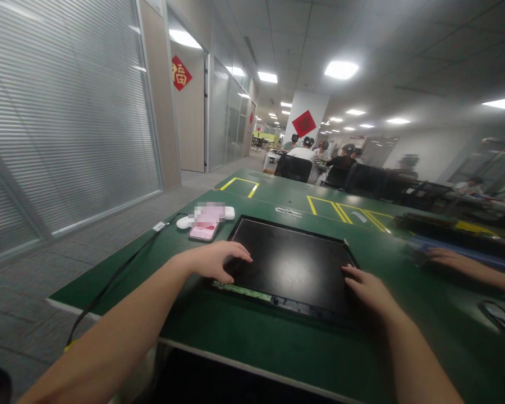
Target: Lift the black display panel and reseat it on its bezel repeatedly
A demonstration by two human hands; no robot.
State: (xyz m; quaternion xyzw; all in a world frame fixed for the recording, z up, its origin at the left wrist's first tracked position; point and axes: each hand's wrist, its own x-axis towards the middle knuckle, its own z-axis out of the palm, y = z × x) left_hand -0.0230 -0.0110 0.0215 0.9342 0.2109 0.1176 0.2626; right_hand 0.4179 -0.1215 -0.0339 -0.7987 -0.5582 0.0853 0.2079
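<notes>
A black flat display panel (294, 261) lies screen up on the green table, in a thin dark frame. Along its near edge runs a green circuit board strip (246, 290). My left hand (216, 261) is over the panel's left edge, its thumb and fingers spread apart around a gap. At the right edge, my right hand (368, 286) rests its outstretched fingertips on the frame. Both hands look open and touch only the panel's sides; the undersides of the fingers are hidden.
Left of the panel lie a phone (204, 229) and a white object (184, 223), partly blurred out. A black strap (122, 268) crosses the green table (252, 342). At right, a co-worker's hand (450, 259) touches a blue-edged item (483, 253); a black cable (503, 317) lies nearer.
</notes>
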